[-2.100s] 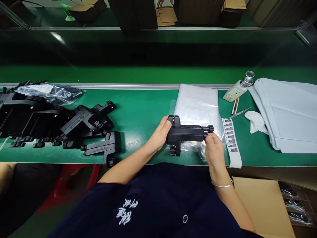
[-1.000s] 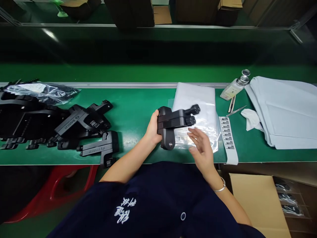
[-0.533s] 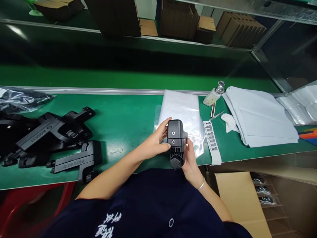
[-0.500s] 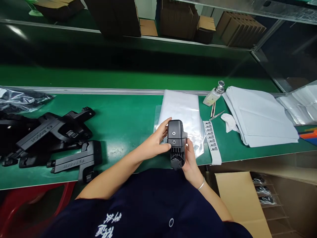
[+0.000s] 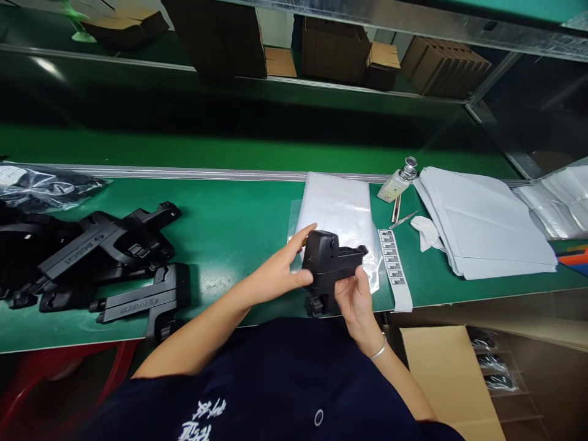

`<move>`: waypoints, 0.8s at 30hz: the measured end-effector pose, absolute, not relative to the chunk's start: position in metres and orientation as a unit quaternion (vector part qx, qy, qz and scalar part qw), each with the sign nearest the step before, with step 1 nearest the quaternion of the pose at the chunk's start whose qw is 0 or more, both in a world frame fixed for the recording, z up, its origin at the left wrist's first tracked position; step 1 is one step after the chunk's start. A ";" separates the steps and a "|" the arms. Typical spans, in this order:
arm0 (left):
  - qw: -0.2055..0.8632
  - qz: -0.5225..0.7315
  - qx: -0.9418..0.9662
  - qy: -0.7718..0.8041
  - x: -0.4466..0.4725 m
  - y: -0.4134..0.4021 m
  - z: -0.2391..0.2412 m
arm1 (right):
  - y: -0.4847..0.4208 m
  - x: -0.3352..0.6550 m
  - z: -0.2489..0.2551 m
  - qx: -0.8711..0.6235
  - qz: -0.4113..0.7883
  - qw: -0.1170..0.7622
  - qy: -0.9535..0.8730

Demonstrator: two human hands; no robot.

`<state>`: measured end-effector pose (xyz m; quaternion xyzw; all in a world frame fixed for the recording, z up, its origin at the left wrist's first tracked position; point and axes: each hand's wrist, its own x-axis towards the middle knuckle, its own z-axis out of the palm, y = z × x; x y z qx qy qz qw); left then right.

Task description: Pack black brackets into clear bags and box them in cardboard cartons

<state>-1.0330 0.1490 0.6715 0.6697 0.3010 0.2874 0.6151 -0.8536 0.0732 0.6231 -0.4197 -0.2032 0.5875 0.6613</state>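
A black plastic tool part (image 5: 328,263) is held in front of my body, above the near edge of the green bench. My left hand (image 5: 289,269) grips its left end, thumb below and fingers along the far side. Around its right-hand arm and underside close the fingers of my right hand (image 5: 356,300). The part lies turned sideways, with a dark knob at its lower end. Behind it is a stack of clear plastic bags (image 5: 337,202). A strip of printed labels (image 5: 394,269) lies just right of the bags.
Several similar black parts marked BOSCH (image 5: 138,294) lie piled at the left. A bottle with a metal top (image 5: 395,184), tweezers (image 5: 404,219), a crumpled white cloth (image 5: 425,233) and white sheets (image 5: 487,226) are at the right. An open carton (image 5: 452,380) stands below the bench edge.
The black part has been turned in my hands: its end with two round holes faced me, and now its side shows with an arm pointing right. My right hand has shifted slightly right.
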 end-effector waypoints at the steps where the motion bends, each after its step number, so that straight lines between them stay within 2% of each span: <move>1: 0.612 0.273 0.677 0.306 -1.038 0.147 0.670 | 0.074 -0.850 0.622 -0.429 0.563 0.673 -0.214; 4: 0.622 0.250 0.661 0.338 -1.049 0.141 0.666 | 0.068 -0.838 0.616 -0.456 0.481 0.693 -0.283; 7: 0.637 0.268 0.628 0.358 -1.055 0.137 0.661 | 0.059 -0.831 0.611 -0.457 0.451 0.688 -0.339; 13: 0.706 0.292 0.543 0.350 -1.057 0.134 0.658 | 0.060 -0.825 0.623 -0.469 0.495 0.632 -0.368; 17: 0.795 0.328 0.395 0.324 -1.052 0.132 0.654 | 0.069 -0.817 0.636 -0.470 0.517 0.596 -0.396; 24: 0.884 0.246 0.097 0.385 -1.040 0.122 0.648 | 0.076 -0.824 0.641 -0.506 0.507 0.592 -0.369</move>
